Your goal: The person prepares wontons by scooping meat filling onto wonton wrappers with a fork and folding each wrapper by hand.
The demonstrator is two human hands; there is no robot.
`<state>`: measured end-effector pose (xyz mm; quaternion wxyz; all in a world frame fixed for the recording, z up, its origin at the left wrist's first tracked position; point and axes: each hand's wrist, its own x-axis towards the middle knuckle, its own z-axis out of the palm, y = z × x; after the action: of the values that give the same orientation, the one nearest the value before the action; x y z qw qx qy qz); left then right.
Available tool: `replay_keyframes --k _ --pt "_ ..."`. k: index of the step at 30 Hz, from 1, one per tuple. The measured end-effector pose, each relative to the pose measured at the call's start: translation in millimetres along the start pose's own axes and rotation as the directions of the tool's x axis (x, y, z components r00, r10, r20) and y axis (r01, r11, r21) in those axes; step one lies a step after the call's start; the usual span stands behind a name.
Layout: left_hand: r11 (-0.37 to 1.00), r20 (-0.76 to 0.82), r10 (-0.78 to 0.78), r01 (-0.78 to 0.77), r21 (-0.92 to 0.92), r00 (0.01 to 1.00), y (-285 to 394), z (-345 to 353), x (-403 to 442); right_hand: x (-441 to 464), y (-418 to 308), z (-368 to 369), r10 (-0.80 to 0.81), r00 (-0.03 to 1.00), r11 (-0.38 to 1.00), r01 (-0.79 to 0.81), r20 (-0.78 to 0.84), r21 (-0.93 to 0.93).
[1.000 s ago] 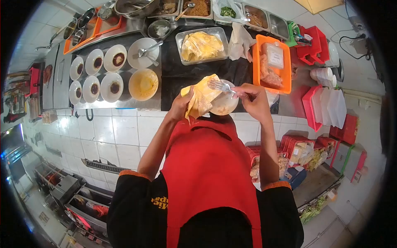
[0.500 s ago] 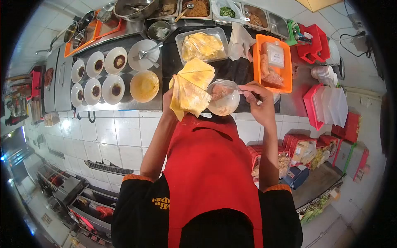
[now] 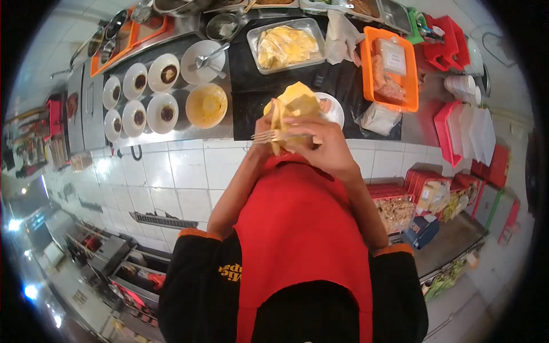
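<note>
My left hand [image 3: 260,141] is closed around a fanned stack of yellow dough wrappers [image 3: 300,98] in front of my chest. Over the same stack lies my right hand [image 3: 331,150], fingers bent onto the near wrapper. A fork [image 3: 266,136] is in the right hand, its tines pointing left past the wrappers. Whether any filling sits inside the wrapper is hidden by my fingers. Just behind the right hand is a white bowl [image 3: 337,115] with pink minced filling [image 3: 325,105], partly covered by the wrappers. A clear tray [image 3: 321,43] of more yellow wrappers [image 3: 286,47] stands farther back.
On the left are several white bowls [image 3: 162,113] with dark sauce, a bowl with yellow residue [image 3: 206,106] and a bowl with spoons [image 3: 201,64]. To the right stand an orange tray [image 3: 412,86] with packed food, a plastic packet [image 3: 380,119] and pink containers [image 3: 449,134].
My right hand has moved left from the filling bowl to the wrappers, bringing the fork across them. The wrappers have shifted right, and the near one now looks folded.
</note>
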<state>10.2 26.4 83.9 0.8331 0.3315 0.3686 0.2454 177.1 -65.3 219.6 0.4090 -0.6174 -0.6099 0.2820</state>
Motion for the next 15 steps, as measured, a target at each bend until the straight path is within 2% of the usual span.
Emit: replay_keyframes --k 1,2,3,4,6,7,9,10,12,13,15 --pt "0.971 0.09 0.06 -0.079 0.224 0.994 -12 -23 3 -3 -1 -2 0.141 0.986 0.969 -0.157 0.094 0.191" --pt "0.993 0.143 -0.031 0.046 -0.106 0.989 -12 -27 4 -7 0 -4 0.268 0.939 0.876 -0.331 0.214 0.352" --pt "0.891 0.194 -0.121 0.192 -0.411 0.974 -11 -32 4 -14 14 -1 0.236 0.965 0.891 -0.263 0.116 0.371" --pt "0.898 0.159 -0.107 0.164 -0.409 0.981 -18 -44 5 -23 34 -2 0.236 0.962 0.891 -0.272 0.139 0.364" --pt "0.9 0.013 -0.206 0.195 -0.39 0.978 -28 -55 2 -44 81 -7 0.465 0.883 0.882 -0.469 0.063 0.052" --pt "0.895 0.01 -0.203 0.19 -0.404 0.979 -37 -63 0 -56 101 -3 0.465 0.882 0.882 -0.469 0.074 0.04" --pt "0.893 -0.033 -0.323 0.293 -0.341 0.946 -59 -73 1 -68 125 1 0.549 0.836 0.806 -0.536 -0.023 -0.251" --pt "0.889 -0.035 -0.32 0.287 -0.357 0.947 -68 -74 2 -68 130 3 0.547 0.837 0.805 -0.53 -0.013 -0.265" --pt "0.844 0.079 -0.406 0.407 -0.35 0.91 -81 -75 4 -68 133 17 0.456 0.885 0.801 -0.455 -0.095 -0.389" --pt "0.849 0.057 -0.413 0.407 -0.335 0.909 -86 -73 6 -64 133 23 0.441 0.891 0.793 -0.443 -0.107 -0.417" --pt "0.847 0.076 -0.427 0.428 -0.316 0.901 -89 -66 9 -61 132 31 0.48 0.875 0.774 -0.46 -0.07 -0.436"
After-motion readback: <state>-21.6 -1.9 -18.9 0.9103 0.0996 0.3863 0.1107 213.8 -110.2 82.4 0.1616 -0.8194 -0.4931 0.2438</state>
